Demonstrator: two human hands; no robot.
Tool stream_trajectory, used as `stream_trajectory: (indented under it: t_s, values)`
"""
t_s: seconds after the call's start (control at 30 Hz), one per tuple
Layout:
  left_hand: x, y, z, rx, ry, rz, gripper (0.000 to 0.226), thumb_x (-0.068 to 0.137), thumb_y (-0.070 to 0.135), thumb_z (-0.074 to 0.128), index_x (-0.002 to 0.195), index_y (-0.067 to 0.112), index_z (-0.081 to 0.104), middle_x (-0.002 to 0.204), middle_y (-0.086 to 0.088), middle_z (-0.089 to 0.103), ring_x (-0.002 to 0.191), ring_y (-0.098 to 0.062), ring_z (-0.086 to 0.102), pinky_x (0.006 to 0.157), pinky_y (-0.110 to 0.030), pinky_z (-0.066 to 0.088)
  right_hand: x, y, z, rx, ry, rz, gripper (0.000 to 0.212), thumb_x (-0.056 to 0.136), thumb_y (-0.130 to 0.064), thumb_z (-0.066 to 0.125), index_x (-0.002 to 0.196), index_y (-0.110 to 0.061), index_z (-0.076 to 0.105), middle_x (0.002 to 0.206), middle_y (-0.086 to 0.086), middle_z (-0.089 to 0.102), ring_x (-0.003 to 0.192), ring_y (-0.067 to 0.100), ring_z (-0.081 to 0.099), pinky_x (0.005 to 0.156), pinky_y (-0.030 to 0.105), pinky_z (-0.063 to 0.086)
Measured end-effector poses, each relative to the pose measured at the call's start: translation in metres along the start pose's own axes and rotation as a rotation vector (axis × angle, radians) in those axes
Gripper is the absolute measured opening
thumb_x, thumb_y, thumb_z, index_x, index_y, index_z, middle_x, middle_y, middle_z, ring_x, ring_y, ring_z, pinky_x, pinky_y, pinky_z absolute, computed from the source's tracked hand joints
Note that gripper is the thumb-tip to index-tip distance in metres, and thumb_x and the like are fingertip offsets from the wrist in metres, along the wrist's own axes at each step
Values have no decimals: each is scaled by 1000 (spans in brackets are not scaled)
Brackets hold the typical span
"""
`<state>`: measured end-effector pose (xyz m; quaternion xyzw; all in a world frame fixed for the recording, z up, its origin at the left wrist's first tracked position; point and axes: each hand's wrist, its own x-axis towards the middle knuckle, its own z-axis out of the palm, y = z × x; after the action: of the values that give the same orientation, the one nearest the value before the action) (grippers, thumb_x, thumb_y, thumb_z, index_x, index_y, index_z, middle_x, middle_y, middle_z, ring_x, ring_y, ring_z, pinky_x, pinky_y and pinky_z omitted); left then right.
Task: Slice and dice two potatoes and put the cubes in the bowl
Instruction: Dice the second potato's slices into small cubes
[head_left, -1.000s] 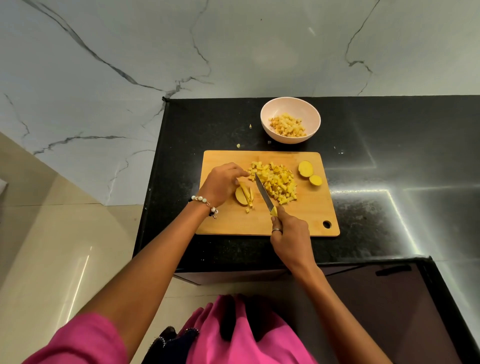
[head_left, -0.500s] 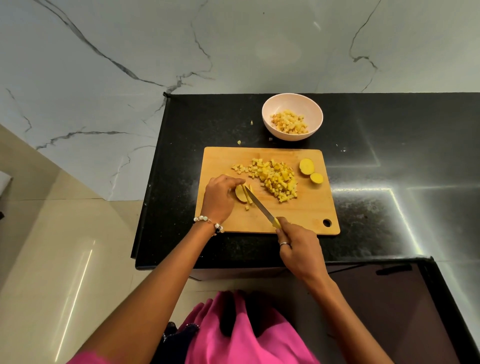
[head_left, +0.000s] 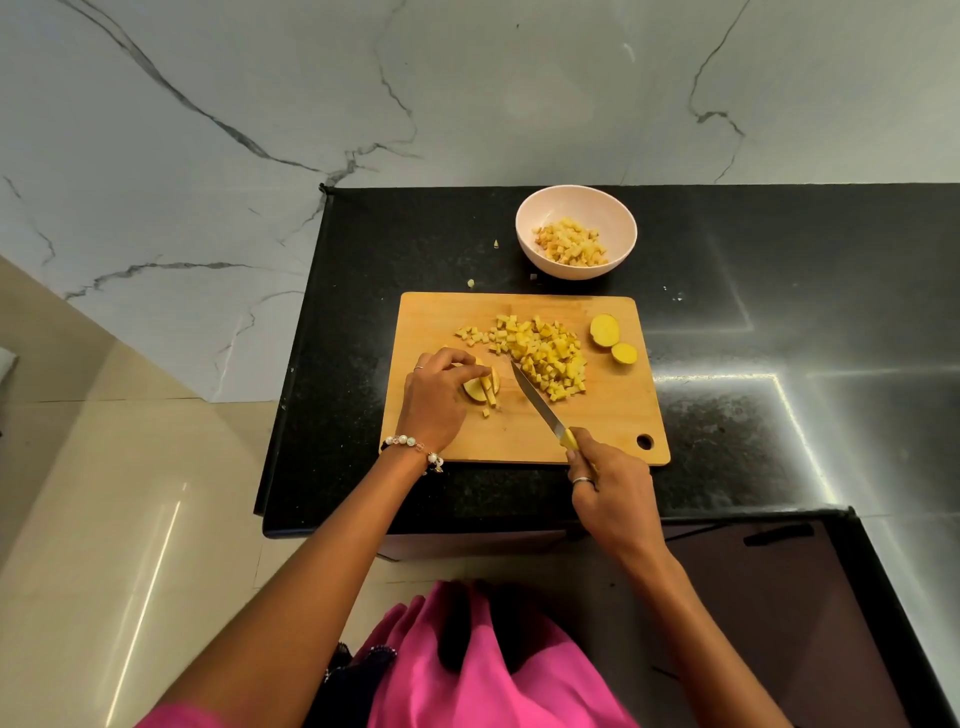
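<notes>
While left hand (head_left: 435, 396) pinches potato piece (head_left: 480, 388), right hand (head_left: 613, 496) grips knife (head_left: 540, 407).

The rectangular cutting board of light wood (head_left: 519, 431) looks matt and smooth. It lies on a black speckled stone counter (head_left: 779, 312), polished and glossy. The knife with yellow plastic handle (head_left: 540, 402) has a shiny metal blade

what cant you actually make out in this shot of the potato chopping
All in the head view:
- Potato piece: its left part is hidden under the left hand.
- Knife: most of its yellow handle is buried in the right hand.
- Bowl: cubes too small to count.
- Specks on the counter near the bowl: too small to identify.
</notes>
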<state>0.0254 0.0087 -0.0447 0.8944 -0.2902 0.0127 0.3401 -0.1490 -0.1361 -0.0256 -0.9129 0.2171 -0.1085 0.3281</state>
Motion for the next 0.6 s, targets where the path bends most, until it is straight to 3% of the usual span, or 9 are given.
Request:
stream_trajectory:
  t_s: [0.1, 0.2, 0.33, 0.6]
  values:
    - [-1, 2, 0, -43, -5, -41, 38, 79, -6, 56, 105, 17, 72, 116, -3, 63, 107, -24, 52, 88, -47, 46, 5, -6, 2, 28, 12, -23, 38, 95, -18, 51, 132, -9, 54, 72, -4, 58, 63, 15, 51, 53, 32, 37]
    - [-1, 6, 1, 6, -19, -92, 32, 83, 16, 66, 115, 20, 64, 123, 0, 59, 116, -22, 48, 93, -44, 42, 9, -9, 4, 18, -3, -45, 39, 95, -18, 51, 133, -8, 53, 82, 4, 66, 71, 20, 57, 58, 38, 46]
    - [0, 15, 1, 105, -125, -166, 64, 73, 44, 73, 130, 28, 50, 133, 8, 50, 124, -16, 38, 91, -33, 28, 15, -12, 5, -49, 4, -36, 40, 95, -20, 48, 134, -9, 51, 92, 11, 68, 81, 30, 60, 65, 45, 50]
    - [3, 18, 0, 166, -128, -142, 67, 74, 50, 70, 133, 27, 48, 133, 7, 50, 122, -15, 37, 85, -30, 26, 12, -16, 0, -77, 38, -8, 41, 96, -19, 47, 136, -8, 49, 91, 11, 66, 81, 30, 59, 62, 43, 48]
